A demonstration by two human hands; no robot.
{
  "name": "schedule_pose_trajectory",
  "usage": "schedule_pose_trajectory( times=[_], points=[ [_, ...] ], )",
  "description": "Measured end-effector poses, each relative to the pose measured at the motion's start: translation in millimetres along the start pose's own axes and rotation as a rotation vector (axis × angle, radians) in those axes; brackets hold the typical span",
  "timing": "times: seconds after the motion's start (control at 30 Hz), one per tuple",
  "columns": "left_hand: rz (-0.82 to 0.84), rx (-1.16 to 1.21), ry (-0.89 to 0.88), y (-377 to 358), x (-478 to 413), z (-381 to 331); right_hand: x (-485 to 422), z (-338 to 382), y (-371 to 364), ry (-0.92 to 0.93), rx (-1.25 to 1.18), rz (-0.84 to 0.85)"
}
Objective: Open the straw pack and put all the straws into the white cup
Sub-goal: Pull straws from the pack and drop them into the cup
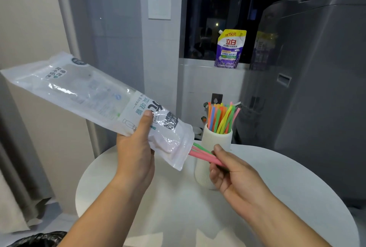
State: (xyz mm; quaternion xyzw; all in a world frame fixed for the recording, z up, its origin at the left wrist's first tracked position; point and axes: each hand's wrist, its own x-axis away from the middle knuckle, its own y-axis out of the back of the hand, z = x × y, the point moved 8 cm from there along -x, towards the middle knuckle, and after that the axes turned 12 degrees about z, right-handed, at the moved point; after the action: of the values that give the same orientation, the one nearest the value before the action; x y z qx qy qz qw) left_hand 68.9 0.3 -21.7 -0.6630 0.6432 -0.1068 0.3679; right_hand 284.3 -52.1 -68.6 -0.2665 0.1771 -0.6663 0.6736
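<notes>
I see a grey appliance (316, 88) rising well beyond my right hand, filling that side of the view. Below both hands spreads the round white table (277, 197). My left hand (136, 153) is closed around the clear plastic straw pack (89, 96), thumb pressed on its printed face, and holds it tilted so the sealed end climbs up and away to the left while the open mouth points down toward my right hand. Just behind my right hand stands the white cup (217, 137) on the table, partly hidden by my fingers, with a bunch of bright straws (223, 117) in orange, blue, green, yellow and pink fanning out of its top. Far beyond the cup, a purple detergent pouch (230, 49) sits on the window ledge. My right hand (235, 175) pinches a few pink and green straws (202, 152), fingers closed on them, their far ends still inside the pack's mouth between my hands.
</notes>
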Motion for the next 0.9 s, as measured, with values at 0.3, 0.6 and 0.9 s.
schedule_pose_trajectory(
  times=[0.3, 0.6, 0.9],
  points=[
    [-0.058, 0.168, 0.099, 6.3, 1.9, 14.7, -11.0, 57.8, -2.1, 0.078, 0.424, 0.001],
    [-0.107, 0.341, 0.197, 14.5, -0.1, 22.6, 5.5, 183.1, -5.2, 0.296, 1.023, -0.007],
    [-0.156, 0.39, 0.268, 19.2, 3.1, 33.7, 26.5, 260.6, -27.1, 0.342, 1.382, 0.03]
  ],
)
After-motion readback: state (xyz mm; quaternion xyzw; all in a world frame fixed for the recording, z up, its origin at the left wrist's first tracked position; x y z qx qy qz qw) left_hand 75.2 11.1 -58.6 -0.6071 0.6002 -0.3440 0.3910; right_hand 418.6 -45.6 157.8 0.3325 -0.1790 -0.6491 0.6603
